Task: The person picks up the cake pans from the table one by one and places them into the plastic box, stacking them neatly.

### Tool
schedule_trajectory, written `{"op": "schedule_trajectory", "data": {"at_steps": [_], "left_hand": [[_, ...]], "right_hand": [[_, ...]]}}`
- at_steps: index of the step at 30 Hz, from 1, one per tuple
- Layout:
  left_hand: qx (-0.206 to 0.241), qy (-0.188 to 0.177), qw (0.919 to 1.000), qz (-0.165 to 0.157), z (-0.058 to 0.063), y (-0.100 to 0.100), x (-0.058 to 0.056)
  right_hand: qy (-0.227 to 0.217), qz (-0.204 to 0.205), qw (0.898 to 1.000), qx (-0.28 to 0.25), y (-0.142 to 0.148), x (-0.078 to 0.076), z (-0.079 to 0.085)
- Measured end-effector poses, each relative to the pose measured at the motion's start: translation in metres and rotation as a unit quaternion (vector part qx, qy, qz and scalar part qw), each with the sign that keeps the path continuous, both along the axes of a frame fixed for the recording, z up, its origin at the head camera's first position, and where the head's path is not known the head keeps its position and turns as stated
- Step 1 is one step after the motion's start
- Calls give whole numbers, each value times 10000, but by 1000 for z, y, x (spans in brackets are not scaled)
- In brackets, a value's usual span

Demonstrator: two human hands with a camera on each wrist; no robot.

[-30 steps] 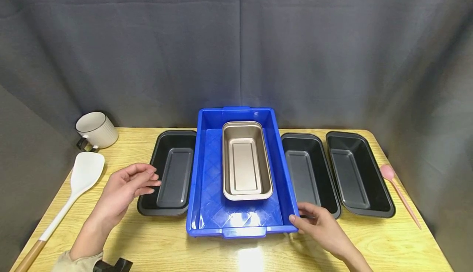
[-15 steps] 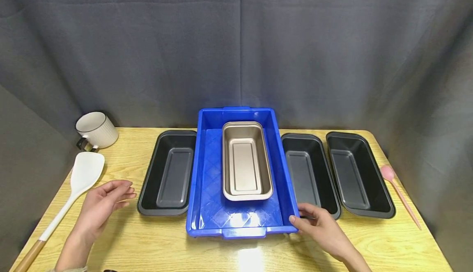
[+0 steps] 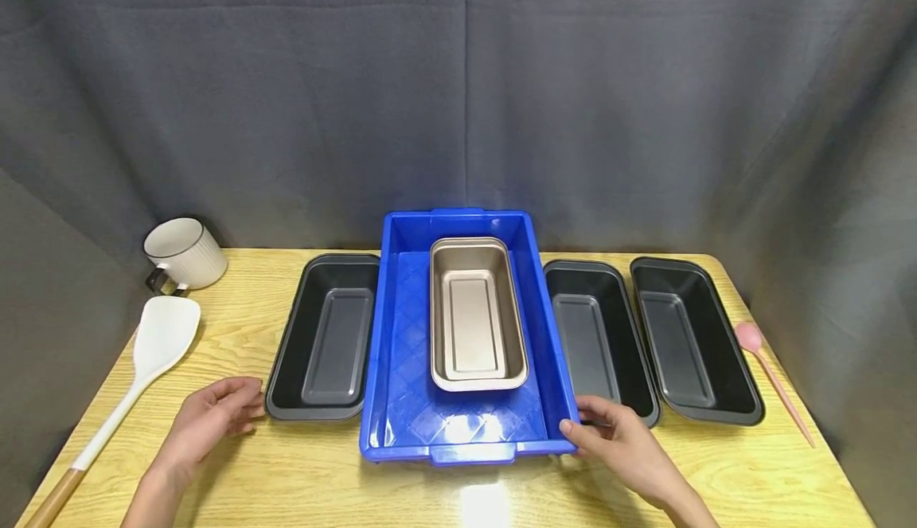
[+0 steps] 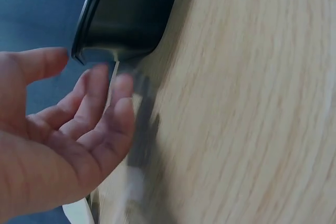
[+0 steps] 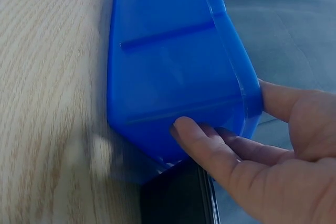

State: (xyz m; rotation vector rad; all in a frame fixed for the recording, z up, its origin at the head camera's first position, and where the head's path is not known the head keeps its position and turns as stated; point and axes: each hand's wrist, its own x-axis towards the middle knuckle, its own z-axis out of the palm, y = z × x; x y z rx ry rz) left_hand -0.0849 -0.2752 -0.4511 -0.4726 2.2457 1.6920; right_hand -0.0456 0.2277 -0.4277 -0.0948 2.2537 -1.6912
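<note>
In the head view, a gold loaf pan lies inside the blue plastic tray. My right hand grips the tray's near right corner; in the right wrist view the thumb is over the rim and the fingers lie against the outer wall. Left of the tray stands a black loaf pan. Beside that pan's near left corner is my left hand, fingers loosely bent and holding nothing. The left wrist view has the thumb and fingers either side of the pan's corner, seemingly just short of it.
Two more black loaf pans, one beside the tray and one farther right, stand near a pink spoon. At the left are a white mug and a white turner with a wooden handle. Grey curtains hang behind the table.
My left hand has moved from above the left black pan, back leftward and down, to that pan's near left corner. The right hand stays on the tray's corner.
</note>
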Motion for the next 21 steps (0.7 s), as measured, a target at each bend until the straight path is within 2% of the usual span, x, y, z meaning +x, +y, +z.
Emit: {"op": "schedule_trajectory", "data": {"at_steps": [10, 21], "left_hand": [[259, -190, 9978, -579, -5, 3, 4], [92, -81, 9900, -1406, -6, 2, 2]], "right_hand": [[44, 36, 9999, -125, 0, 0, -1], [60, 65, 9999, -85, 1, 0, 1]]}}
